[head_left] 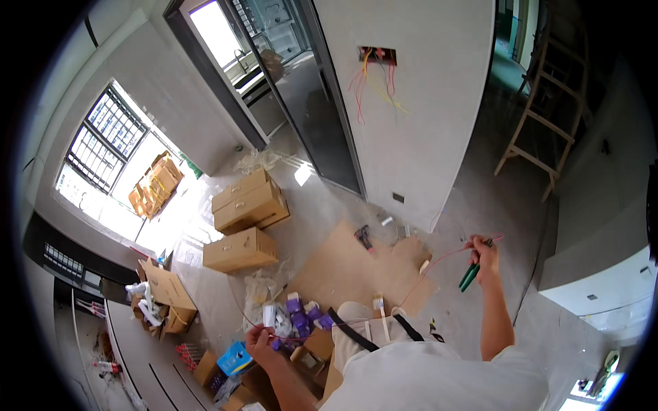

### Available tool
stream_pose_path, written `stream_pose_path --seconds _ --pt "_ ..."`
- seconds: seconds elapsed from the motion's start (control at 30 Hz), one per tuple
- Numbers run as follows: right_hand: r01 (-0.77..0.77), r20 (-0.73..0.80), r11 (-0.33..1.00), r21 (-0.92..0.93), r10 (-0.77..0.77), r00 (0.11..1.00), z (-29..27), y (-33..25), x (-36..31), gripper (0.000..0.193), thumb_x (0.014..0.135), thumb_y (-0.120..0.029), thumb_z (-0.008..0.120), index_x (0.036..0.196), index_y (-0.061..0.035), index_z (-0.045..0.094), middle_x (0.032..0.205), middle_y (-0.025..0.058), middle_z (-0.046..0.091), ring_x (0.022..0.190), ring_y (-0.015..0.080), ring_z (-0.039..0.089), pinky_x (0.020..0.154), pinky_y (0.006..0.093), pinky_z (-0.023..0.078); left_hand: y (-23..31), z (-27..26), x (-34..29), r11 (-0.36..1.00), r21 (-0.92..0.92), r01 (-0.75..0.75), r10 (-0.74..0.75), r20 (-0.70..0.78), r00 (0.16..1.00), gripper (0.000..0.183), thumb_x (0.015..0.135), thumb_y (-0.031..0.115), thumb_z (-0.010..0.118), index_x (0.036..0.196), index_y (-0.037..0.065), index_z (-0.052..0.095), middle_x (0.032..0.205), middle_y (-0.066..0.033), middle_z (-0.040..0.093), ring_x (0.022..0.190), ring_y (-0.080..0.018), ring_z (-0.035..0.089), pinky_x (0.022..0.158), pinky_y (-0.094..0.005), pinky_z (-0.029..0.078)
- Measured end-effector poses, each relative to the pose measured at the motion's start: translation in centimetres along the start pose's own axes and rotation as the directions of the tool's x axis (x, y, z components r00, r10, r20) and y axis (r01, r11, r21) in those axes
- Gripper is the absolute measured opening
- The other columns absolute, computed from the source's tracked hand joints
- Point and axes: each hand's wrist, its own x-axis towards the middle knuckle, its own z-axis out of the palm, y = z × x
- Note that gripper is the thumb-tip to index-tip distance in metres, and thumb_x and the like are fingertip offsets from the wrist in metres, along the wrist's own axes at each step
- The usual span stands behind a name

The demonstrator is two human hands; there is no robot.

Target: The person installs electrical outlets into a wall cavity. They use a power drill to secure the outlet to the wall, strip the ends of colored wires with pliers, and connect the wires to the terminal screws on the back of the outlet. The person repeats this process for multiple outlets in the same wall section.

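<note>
My right hand (486,259), held out to the right, is closed around green-handled pliers (469,277). Their handles hang below the fist and the dark head shows above it. A thin red wire (426,271) also runs to this hand, and a short end of it sticks out past the fingers. From there the wire sags across in front of my body to my left hand (260,344), low on the left, whose fingers pinch it. Beyond the left hand a thin strand curves upward. Whether the plier jaws touch the wire is too small to tell.
Cardboard boxes (241,250) stand ahead on the left. Purple-and-white rolls (297,315) and opened cartons lie by my left hand. A dark power tool (363,237) rests on a brown sheet (329,264). Coloured wires (373,75) hang from a wall box; a wooden ladder (541,116) leans right.
</note>
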Motion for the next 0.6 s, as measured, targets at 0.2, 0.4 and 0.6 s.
stream_pose_path --seconds 0.2,0.4,0.6 --pt "-0.148 -0.094 0.989 0.016 0.149 0.984 6.0 3.9 8.0 0.020 0.098 -0.020 0.064 0.105 -0.0010 0.065 0.071 0.0071 0.061 0.047 0.0107 0.044 0.049 0.0317 0.044 3.1 15.5 12.4 0.999 -0.032 0.044 -0.030 0.332 0.943 0.024 0.096 0.005 0.062 0.119 0.001 0.064 0.079 -0.0064 0.068 0.060 -0.0138 0.061 0.054 -0.0235 0.047" --pt "-0.229 -0.244 0.965 0.128 0.254 0.936 10.4 10.2 13.5 0.021 0.099 -0.021 0.063 0.101 0.0003 0.065 0.071 0.0088 0.062 0.047 0.0130 0.044 0.048 0.0336 0.044 1.8 31.2 29.9 0.990 -0.055 0.132 -0.055 0.705 0.707 0.015 0.092 0.002 0.064 0.106 0.002 0.068 0.083 -0.0067 0.070 0.067 -0.0154 0.064 0.059 -0.0254 0.045" --pt "-0.367 -0.299 0.891 0.268 0.439 0.847 19.7 12.3 12.0 0.018 0.100 -0.019 0.060 0.100 -0.0012 0.065 0.084 0.0153 0.070 0.048 0.0133 0.044 0.050 0.0350 0.049 5.7 45.2 38.9 0.976 0.016 0.218 -0.141 0.806 0.575 0.009 0.098 0.010 0.064 0.097 0.002 0.067 0.073 0.0017 0.059 0.055 -0.0041 0.041 0.051 -0.0213 0.032"
